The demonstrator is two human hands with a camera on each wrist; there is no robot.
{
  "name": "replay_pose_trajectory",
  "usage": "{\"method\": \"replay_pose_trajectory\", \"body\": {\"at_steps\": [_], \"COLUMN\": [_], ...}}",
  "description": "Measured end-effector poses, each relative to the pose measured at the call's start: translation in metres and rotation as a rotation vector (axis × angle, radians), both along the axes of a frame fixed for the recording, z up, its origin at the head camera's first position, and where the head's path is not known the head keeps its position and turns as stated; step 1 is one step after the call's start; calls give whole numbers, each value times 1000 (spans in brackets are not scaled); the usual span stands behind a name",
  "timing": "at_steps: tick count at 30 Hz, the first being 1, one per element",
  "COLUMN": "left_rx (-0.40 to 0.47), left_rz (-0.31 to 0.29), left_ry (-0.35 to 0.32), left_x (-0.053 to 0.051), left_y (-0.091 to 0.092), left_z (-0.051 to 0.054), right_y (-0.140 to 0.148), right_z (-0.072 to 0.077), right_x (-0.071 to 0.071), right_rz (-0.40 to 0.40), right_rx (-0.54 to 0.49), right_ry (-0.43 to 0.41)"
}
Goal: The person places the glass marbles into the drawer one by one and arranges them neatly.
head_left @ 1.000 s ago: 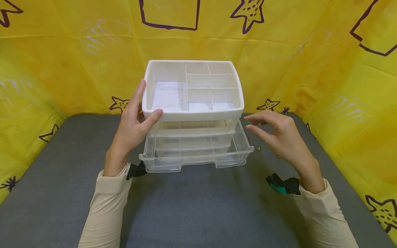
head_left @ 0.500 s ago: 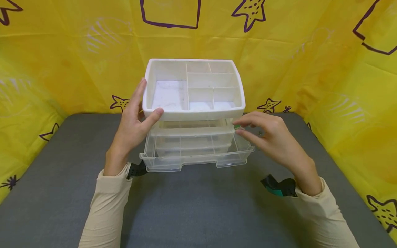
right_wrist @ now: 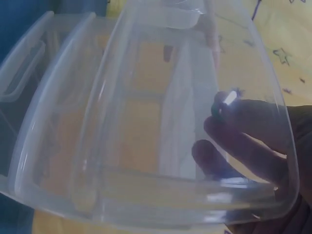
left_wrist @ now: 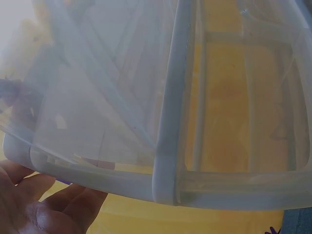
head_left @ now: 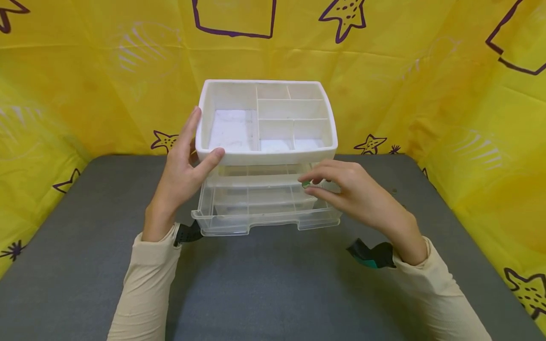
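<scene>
Right grip (head_left: 356, 192) pinched on green piece (head_left: 305, 184), not yet released, above drawer (head_left: 273, 219) already pulled out; white organizer (head_left: 273, 157) held by left grip (head_left: 179, 173). Small piece (head_left: 394, 191) untouched on worktop (head_left: 264, 284), right of pinching grip.

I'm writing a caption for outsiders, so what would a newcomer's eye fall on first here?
Probably the patterned yellow cloth filling the background behind the grey table. Next comes the white organizer at centre, its left side gripped by the left hand and a clear drawer jutting out below. A subtler catch is the small green piece pinched in the right hand, over that drawer.
</scene>
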State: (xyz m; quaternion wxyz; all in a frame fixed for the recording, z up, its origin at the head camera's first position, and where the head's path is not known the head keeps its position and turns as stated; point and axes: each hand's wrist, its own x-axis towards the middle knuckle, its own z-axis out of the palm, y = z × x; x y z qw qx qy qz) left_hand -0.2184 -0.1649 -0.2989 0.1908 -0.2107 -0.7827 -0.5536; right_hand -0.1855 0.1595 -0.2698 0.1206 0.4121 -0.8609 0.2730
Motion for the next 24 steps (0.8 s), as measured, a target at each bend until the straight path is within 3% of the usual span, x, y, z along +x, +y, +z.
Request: {"method": "replay_pose_trajectory", "body": {"at_steps": [9, 14, 24], "left_rx": [-6, -7, -1], "left_rz": [4, 7, 9], "left_ry": [-9, -6, -8], "left_x": [0, 0, 0], "left_y": [-1, -2, -1], "left_z": [0, 0, 0], "right_y": [-9, -13, -23], "right_z": [7, 11, 14], "right_x": [-7, -11, -17], "right_rz": [31, 63, 45], "right_rx": [140, 183, 282], "right_ry": [-97, -192, -298]}}
